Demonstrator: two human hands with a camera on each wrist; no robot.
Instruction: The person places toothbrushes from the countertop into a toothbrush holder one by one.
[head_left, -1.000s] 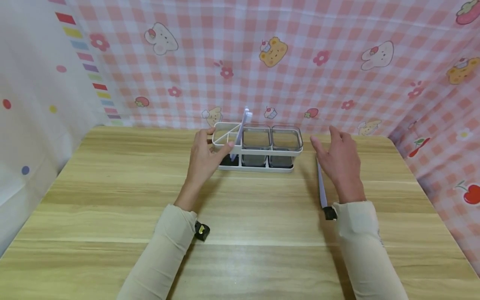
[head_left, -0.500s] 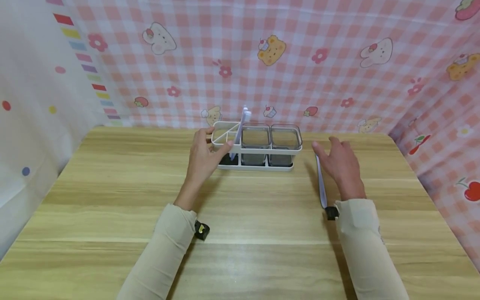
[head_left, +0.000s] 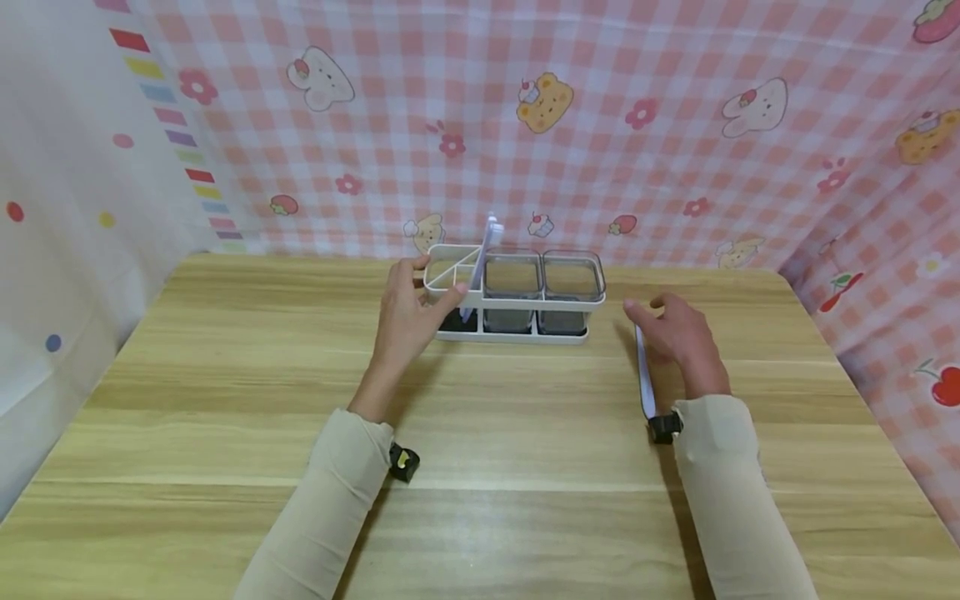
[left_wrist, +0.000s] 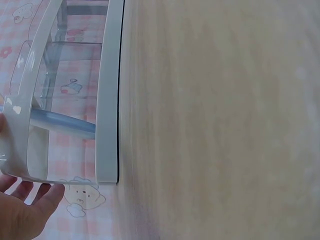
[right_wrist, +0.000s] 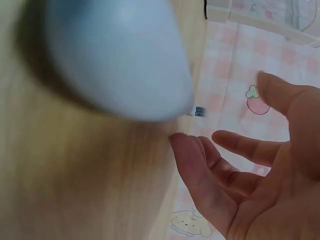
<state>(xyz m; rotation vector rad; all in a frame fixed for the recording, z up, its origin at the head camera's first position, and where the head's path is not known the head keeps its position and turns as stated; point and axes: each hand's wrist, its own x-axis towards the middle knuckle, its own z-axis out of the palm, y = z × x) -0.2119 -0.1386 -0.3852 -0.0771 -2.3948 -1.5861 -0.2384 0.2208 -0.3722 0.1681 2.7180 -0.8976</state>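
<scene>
A white toothbrush holder (head_left: 536, 338) stands at the back of the table. My left hand (head_left: 405, 308) grips its left end, thumb in front and fingers behind; in the left wrist view those fingers (left_wrist: 47, 200) lie along the end wall. A lilac toothbrush (head_left: 489, 237) leans in the divided compartment, head up. My right hand (head_left: 681, 337) hovers over a second lilac toothbrush (head_left: 646, 383) lying on the table. In the right wrist view its fingers are bent and spread, holding nothing, and the toothbrush's blurred handle end (right_wrist: 120, 60) looms near the camera.
Two clear square cups (head_left: 513, 275) sit in the holder's right compartments. A pink checked curtain (head_left: 637, 167) hangs close behind the holder, and a white dotted one (head_left: 67, 250) at the left. Wood-grain table (head_left: 487, 467) spreads in front of the arms.
My right hand has come down and back towards the lying toothbrush, its fingers bending more. My left hand, the holder and the toothbrush in it have stayed put.
</scene>
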